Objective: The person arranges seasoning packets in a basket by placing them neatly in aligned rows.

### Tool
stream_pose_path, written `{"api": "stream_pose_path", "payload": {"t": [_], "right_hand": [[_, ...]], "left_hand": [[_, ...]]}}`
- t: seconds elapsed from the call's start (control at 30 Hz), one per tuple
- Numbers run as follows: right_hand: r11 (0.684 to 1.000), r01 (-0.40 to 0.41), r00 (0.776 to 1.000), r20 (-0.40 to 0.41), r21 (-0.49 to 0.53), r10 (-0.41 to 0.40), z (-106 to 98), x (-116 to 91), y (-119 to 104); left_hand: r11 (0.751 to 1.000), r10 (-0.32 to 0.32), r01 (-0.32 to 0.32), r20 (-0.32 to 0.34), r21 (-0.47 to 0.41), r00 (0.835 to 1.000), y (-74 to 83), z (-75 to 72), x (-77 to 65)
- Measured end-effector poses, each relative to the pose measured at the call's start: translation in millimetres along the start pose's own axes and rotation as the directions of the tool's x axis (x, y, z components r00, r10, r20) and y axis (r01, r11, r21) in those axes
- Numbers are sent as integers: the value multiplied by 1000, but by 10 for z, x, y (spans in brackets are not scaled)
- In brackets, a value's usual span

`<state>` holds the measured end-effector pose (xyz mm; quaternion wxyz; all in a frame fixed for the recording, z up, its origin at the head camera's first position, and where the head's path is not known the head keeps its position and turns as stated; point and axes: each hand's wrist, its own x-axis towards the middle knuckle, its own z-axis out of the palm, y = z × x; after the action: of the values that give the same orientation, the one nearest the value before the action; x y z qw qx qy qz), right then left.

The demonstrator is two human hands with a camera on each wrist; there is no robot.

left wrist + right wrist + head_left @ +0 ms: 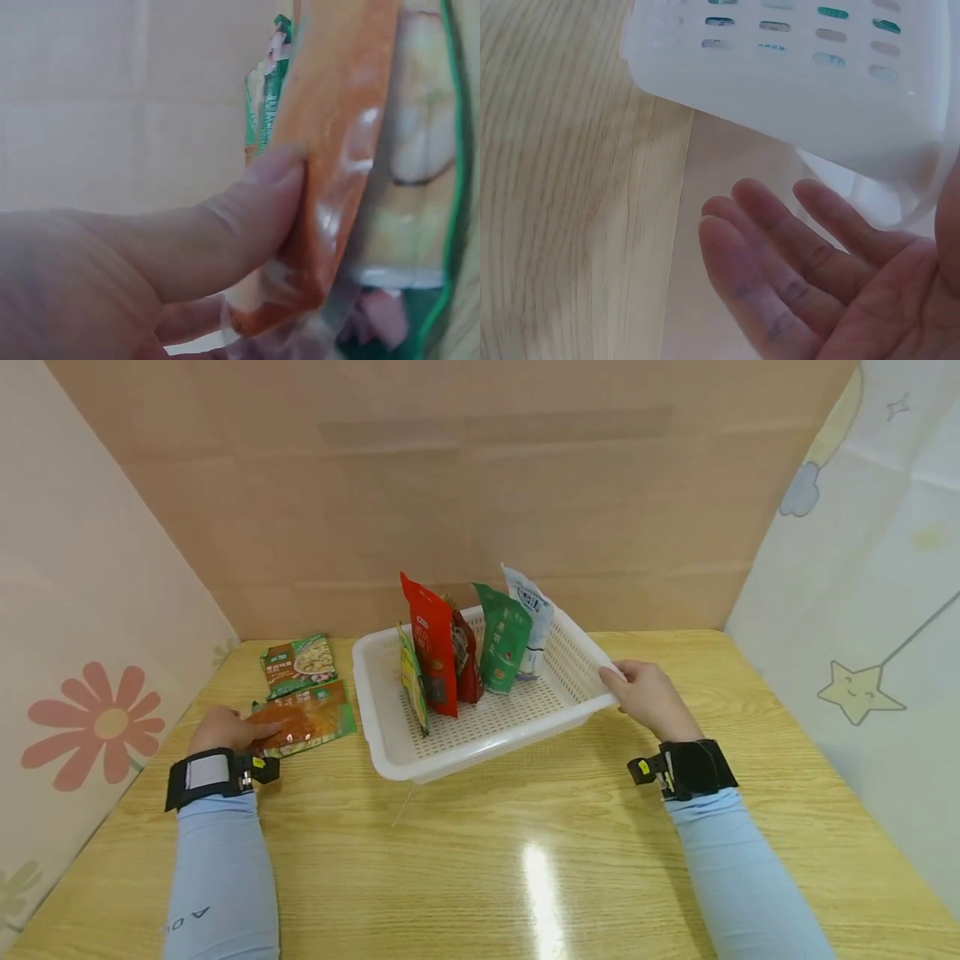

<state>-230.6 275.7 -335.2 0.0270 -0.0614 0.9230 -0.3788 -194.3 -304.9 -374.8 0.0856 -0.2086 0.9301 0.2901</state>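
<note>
- Smooth yellow wood-grain tabletop [480, 868]: looks slick; an uneven push could slide or swing the basket across it.
- White rectangular perforated plastic basket [487, 747], mid-table, angled. The right hand [652, 697] grips its right rim, thumb over the edge, other fingers loose in the wrist view. Holding one end only, the grip could slip or tip the basket. Cannot tell whether that end is lifted.
- Tall glossy red bag [433, 643], small dark-red bag [468, 664], matte green bag [504, 635], pale blue-and-white bag [531, 610]: on end inside. A jolt could topple them, as bare floor separates them from the front wall.
- Slim yellow-and-green packet [412, 681]: tilted on edge in the basket's left part; probably the first to fall flat.
- Flat green-and-brown packet with a food picture [302, 664]: beyond the left hand's work, left of the basket; a careless drag might shift it.
- Green-edged picture packet [424, 217]: directly behind the held one; could cling and come along.
- Orange packet with clear plastic edging [337, 112]: left of the basket, pinched by the left hand [225, 729], thumb against its face. Slick film might slip or crease.
</note>
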Motion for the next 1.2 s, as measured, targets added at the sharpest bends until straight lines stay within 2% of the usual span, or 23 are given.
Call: {"api": "stream_pose_path", "payload": {"t": [0.07,0.17,0.23,0.27,0.33,0.37,0.43,0.5,0.57,0.6,0.73,0.83,0.87,0.93,1.0,1.07,1.2], "right_hand": [[1000,-1,1000,4,3,1,-3,0,2],[1000,0,1000,7,4,0,-10,-8,2],[1000,-2,1000,10,3,2,-14,-17,0],[1000,-3,1000,13,2,3,-16,-20,-1],[1000,-4,1000,19,-4,4,-21,-24,-3],[1000,-3,1000,21,-7,3,-26,-24,-4],[1000,3,1000,18,-13,-3,-38,-27,-16],[1000,8,1000,6,-22,-8,-58,-32,-33],[999,12,1000,-24,-31,-13,-85,-47,-56],[999,12,999,-43,-32,-13,-100,-60,-72],[999,42,987,-155,-31,-46,-157,-132,-152],[995,98,963,-249,-21,-100,-179,-191,-239],[993,117,954,-274,-19,-117,-180,-206,-270],[989,150,939,-312,-5,-144,-176,-237,-344],[984,179,928,-335,16,-163,-168,-269,-419],[976,212,922,-341,40,-186,-151,-296,-504],[938,287,935,-270,195,-230,-90,-360,-698]], "left_hand": [[999,36,-36,-14,-17,999,-17,-32,-6],[982,83,-84,-18,-170,996,-12,-85,-29],[945,97,-105,-42,-310,994,15,-120,-59],[916,94,-109,-59,-387,994,34,-137,-79],[856,70,-120,-118,-503,991,94,-174,-127],[817,54,-129,-148,-562,988,131,-196,-154],[711,34,-167,-204,-683,978,218,-251,-213],[586,27,-219,-251,-780,968,338,-302,-282],[468,56,-275,-283,-840,958,473,-347,-366],[429,79,-306,-302,-850,950,549,-358,-414],[337,220,-408,-350,-849,911,855,-339,-612],[262,340,-438,-343,-860,876,1066,-283,-736],[246,373,-439,-333,-864,866,1132,-262,-775],[235,419,-426,-305,-873,855,1256,-219,-854],[245,441,-409,-275,-879,855,1373,-167,-928],[252,469,-403,-254,-880,846,1482,-103,-1001],[252,536,-405,-222,-879,815,1666,65,-1141]]}}
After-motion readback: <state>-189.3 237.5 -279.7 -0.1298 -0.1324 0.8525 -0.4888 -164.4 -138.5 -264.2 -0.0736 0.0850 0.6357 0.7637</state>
